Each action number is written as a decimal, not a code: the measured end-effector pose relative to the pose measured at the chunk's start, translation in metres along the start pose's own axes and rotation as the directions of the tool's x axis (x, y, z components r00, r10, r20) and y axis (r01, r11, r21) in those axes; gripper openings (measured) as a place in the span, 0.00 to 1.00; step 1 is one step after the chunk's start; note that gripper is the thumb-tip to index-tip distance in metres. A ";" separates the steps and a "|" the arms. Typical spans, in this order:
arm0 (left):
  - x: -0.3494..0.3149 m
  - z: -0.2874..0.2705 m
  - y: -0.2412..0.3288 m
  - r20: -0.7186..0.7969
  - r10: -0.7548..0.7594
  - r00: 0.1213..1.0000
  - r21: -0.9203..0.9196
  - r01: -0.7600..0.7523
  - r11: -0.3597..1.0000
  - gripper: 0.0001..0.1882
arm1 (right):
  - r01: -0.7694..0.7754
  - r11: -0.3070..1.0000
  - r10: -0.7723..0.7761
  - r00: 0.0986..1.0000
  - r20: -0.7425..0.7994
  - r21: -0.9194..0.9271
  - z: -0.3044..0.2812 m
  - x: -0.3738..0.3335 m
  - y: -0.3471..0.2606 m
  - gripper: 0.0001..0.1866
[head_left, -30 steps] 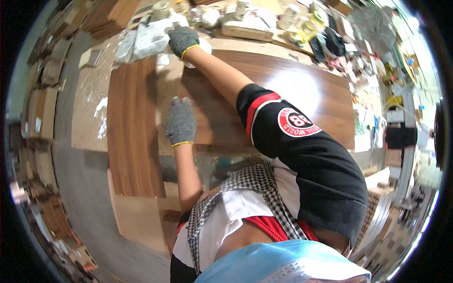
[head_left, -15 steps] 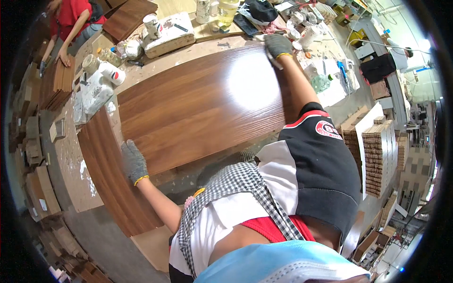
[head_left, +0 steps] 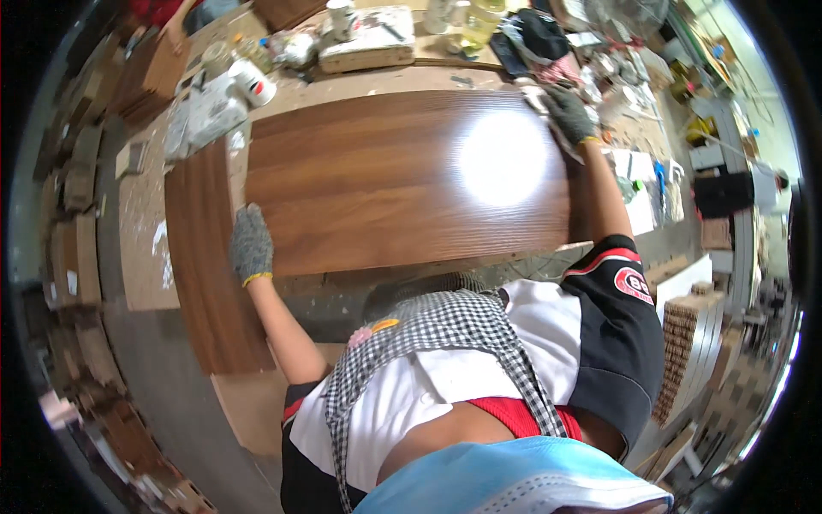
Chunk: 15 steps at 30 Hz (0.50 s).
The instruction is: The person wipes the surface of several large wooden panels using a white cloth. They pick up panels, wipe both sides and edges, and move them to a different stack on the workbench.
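A wide brown wood-grain board [head_left: 368, 188] lies flat across the worktable, with a bright light glaring on its right part. My left hand [head_left: 252, 244], in a grey knit glove with a yellow cuff, rests on the board's near left edge, its fingers stretched out. At the far right corner is my right hand [head_left: 572, 116], gloved the same way. Its fingers are closed over a pale cloth [head_left: 562, 141], which shows along the board's right edge and is partly hidden by the hand. A narrower brown board [head_left: 205, 257] lies left of the wide one.
Behind the board stand a plaster-smeared block [head_left: 366, 47], cups, jars and a yellowish container [head_left: 481, 26]. A black cap [head_left: 541, 36] lies among rags at the back right. Stacked panels [head_left: 150, 81] with another person's hand [head_left: 175, 38] are at far left. Stacked cardboard [head_left: 685, 343] stands right.
My right hand has slid with the cloth a little toward me along the board's right edge. My left hand stays at the left edge. The whole view has shifted.
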<state>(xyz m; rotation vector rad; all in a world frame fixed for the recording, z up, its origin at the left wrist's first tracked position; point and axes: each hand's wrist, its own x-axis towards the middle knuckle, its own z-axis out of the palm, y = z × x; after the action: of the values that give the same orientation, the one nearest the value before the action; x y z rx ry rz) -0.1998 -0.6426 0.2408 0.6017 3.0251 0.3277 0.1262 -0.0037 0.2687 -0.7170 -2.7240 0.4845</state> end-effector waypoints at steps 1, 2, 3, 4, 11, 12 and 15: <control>-0.005 -0.001 -0.003 0.005 0.017 1.000 0.023 -0.017 1.000 0.27 | -0.116 0.973 0.119 0.993 -0.005 0.198 -0.002 0.001 -0.002 0.23; -0.002 -0.004 0.002 0.020 0.073 0.997 0.046 -0.073 0.996 0.27 | -0.065 0.982 0.063 0.998 0.018 0.176 -0.005 0.001 0.030 0.22; 0.003 -0.005 0.007 0.029 0.131 0.991 0.058 -0.132 0.990 0.26 | -0.099 0.994 0.092 0.985 0.145 0.039 -0.009 0.014 0.061 0.21; 0.001 -0.008 0.008 0.021 0.113 0.993 0.052 -0.114 0.992 0.26 | -0.052 0.998 0.047 0.984 0.169 0.026 -0.007 0.017 0.056 0.20; -0.003 0.012 -0.001 -0.233 0.040 0.972 -0.085 -0.061 0.995 0.29 | 0.212 0.953 -0.294 0.822 0.489 0.217 0.055 0.106 -0.099 0.23; 0.001 0.018 -0.006 -0.248 0.070 0.966 -0.076 -0.091 0.993 0.29 | 0.320 0.918 -0.395 0.783 0.480 0.233 0.073 0.121 -0.125 0.23; -0.003 0.012 0.006 -0.197 0.049 0.979 -0.023 -0.055 0.998 0.28 | 0.286 0.874 -0.464 0.728 0.505 0.392 0.135 0.160 -0.208 0.25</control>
<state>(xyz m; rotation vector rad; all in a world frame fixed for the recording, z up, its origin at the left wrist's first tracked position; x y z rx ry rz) -0.1935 -0.6360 0.2305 0.6858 3.1894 0.4580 -0.1423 -0.1250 0.2564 0.1233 -3.1218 1.1278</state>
